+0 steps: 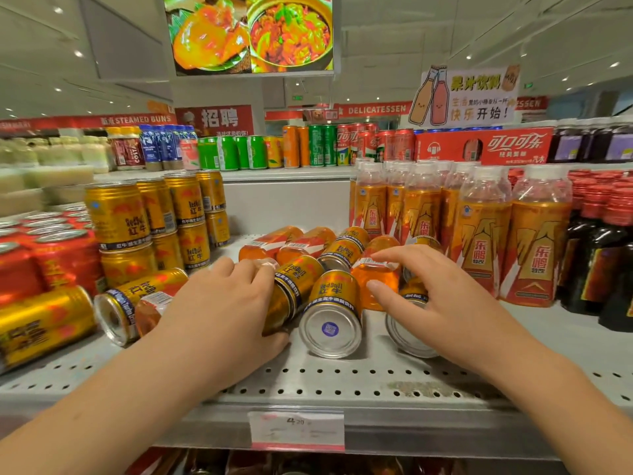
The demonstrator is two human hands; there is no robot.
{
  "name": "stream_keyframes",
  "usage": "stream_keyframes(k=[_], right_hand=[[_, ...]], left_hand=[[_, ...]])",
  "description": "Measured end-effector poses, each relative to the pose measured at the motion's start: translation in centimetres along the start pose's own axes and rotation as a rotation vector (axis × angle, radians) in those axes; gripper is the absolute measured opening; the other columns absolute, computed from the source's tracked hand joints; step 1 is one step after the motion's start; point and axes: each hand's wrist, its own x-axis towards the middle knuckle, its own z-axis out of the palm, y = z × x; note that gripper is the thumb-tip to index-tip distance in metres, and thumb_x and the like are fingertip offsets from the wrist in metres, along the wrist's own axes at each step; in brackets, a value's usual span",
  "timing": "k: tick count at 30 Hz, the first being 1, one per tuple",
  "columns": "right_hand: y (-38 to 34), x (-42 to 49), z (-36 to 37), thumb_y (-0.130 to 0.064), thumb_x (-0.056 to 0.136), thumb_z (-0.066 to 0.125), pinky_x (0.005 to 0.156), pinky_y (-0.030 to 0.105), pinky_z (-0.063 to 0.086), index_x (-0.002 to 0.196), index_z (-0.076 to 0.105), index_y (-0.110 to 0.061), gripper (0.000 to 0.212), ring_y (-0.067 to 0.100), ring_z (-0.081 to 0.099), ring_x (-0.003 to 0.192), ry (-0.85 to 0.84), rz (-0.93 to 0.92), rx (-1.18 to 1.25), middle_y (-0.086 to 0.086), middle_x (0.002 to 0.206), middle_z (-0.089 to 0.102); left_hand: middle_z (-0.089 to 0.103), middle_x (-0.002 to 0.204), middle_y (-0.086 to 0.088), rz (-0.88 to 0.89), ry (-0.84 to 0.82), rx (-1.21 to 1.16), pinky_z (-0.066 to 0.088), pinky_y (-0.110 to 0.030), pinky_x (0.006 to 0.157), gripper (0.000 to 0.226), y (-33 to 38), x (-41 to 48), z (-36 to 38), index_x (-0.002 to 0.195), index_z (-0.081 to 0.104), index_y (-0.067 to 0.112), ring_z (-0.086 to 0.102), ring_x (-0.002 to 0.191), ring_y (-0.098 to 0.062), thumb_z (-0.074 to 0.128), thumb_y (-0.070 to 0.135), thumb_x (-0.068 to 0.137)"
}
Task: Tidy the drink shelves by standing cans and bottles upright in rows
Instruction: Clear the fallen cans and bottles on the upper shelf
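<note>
On the shelf (342, 378), near the middle of its front edge, the left hand (222, 303) curls round a toppled can (294, 286). The right hand (431, 299) has its fingers spread wide and touches a lying bottle (375, 286), with its palm over a second can (409, 332). Stacked cans (137, 228) stand towards the left end and upright bottles (479, 234) towards the right.

left grip (222, 303) — holds fallen can (294, 286) | right grip (435, 296) — touches fallen bottle (383, 275)
</note>
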Motion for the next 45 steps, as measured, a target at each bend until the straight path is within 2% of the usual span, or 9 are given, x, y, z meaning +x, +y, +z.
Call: stream_keyframes(k=[4, 8, 12, 16, 22, 27, 32, 41, 45], right_hand=[[-0.4, -0.3, 0.3, -0.057, 0.092, 0.053, 0.098, 0.011, 0.037, 0.125, 0.060, -0.039, 0.038, -0.007, 0.049, 0.119, 0.010, -0.038, 0.002, -0.027, 0.121, 0.056], [-0.5, 0.1, 0.3, -0.058, 0.092, 0.050, 0.097, 0.013, 0.037, 0.125, 0.060, -0.038, 0.040, -0.008, 0.049, 0.118, 0.007, -0.035, -0.002, -0.026, 0.121, 0.056], [-1.1, 1.4, 0.3, -0.054, 0.092, 0.050, 0.096, 0.023, 0.042, 0.126, 0.060, -0.033, 0.041, -0.001, 0.052, 0.114, -0.052, -0.054, -0.083, -0.018, 0.119, 0.060], [-3.0, 3.0, 0.8, -0.054, 0.094, 0.049, 0.098, 0.031, 0.045, 0.126, 0.059, -0.035, 0.038, 0.005, 0.055, 0.112, -0.119, -0.118, -0.139, -0.014, 0.117, 0.063], [-7.2, 6.4, 3.1, -0.056, 0.096, 0.045, 0.095, 0.036, 0.048, 0.130, 0.055, -0.033, 0.043, 0.010, 0.055, 0.113, -0.209, -0.198, -0.168, -0.010, 0.124, 0.062], [-8.3, 11.2, 5.4, -0.055, 0.096, 0.048, 0.096, 0.042, 0.049, 0.133, 0.053, -0.032, 0.044, 0.017, 0.057, 0.116, -0.334, -0.143, -0.192, -0.004, 0.131, 0.061], [-7.8, 14.7, 8.5, -0.054, 0.096, 0.049, 0.096, 0.035, 0.047, 0.132, 0.055, -0.028, 0.044, 0.022, 0.058, 0.117, -0.413, -0.044, -0.213, 0.000, 0.133, 0.061], [-7.9, 16.0, 10.8, -0.053, 0.097, 0.043, 0.095, 0.042, 0.049, 0.126, 0.059, -0.027, 0.042, 0.026, 0.059, 0.111, -0.425, 0.032, -0.332, 0.003, 0.125, 0.064], [-8.1, 15.9, 11.3, -0.048, 0.095, 0.045, 0.090, 0.040, 0.049, 0.120, 0.061, -0.026, 0.038, 0.027, 0.059, 0.109, -0.397, 0.046, -0.354, 0.004, 0.123, 0.065]], left_hand=[[0.045, 0.146, 0.008, -0.036, -0.017, -0.064, 0.041, -0.029, 0.102, 0.091, 0.0, -0.6, -0.5, 0.156, 0.016, 0.028, 0.046, 0.124, -0.015, 0.040, 0.079, 0.084], [0.050, 0.138, 0.014, -0.082, -0.091, -0.290, 0.043, -0.031, 0.103, 0.093, -1.6, -1.3, -1.9, 0.151, 0.031, 0.036, 0.048, 0.121, -0.011, 0.025, 0.088, 0.074], [0.056, 0.134, 0.016, -0.144, -0.091, -0.548, 0.044, -0.026, 0.096, 0.077, -5.5, -0.6, -2.1, 0.144, 0.049, 0.036, 0.052, 0.116, -0.005, 0.036, 0.079, 0.081], [0.055, 0.139, 0.016, -0.122, -0.165, -0.495, 0.044, -0.023, 0.098, 0.068, -9.0, -0.7, -1.4, 0.143, 0.050, 0.036, 0.051, 0.118, -0.002, 0.050, 0.072, 0.085], [0.055, 0.130, 0.023, -0.066, -0.313, -0.456, 0.045, -0.023, 0.096, 0.078, -10.6, -2.2, -1.1, 0.139, 0.048, 0.046, 0.053, 0.114, 0.001, 0.034, 0.088, 0.075], [0.045, 0.138, 0.022, -0.019, -0.230, -0.268, 0.039, -0.027, 0.107, 0.086, -10.7, -4.6, -0.7, 0.152, 0.031, 0.042, 0.040, 0.122, -0.002, 0.030, 0.089, 0.081], [0.033, 0.149, 0.021, -0.079, -0.080, -0.231, 0.046, -0.028, 0.101, 0.097, -9.2, -6.8, 1.0, 0.158, 0.012, 0.038, 0.040, 0.126, -0.006, 0.029, 0.090, 0.078], [0.023, 0.147, 0.026, -0.221, 0.060, -0.504, 0.043, -0.017, 0.075, 0.090, -7.4, -8.5, 3.7, 0.157, 0.011, 0.043, 0.057, 0.100, -0.002, 0.038, 0.083, 0.082], [0.032, 0.140, 0.029, -0.262, 0.112, -0.684, 0.043, -0.015, 0.071, 0.082, -7.3, -8.4, 4.8, 0.152, 0.026, 0.046, 0.061, 0.086, 0.005, 0.050, 0.077, 0.080]])
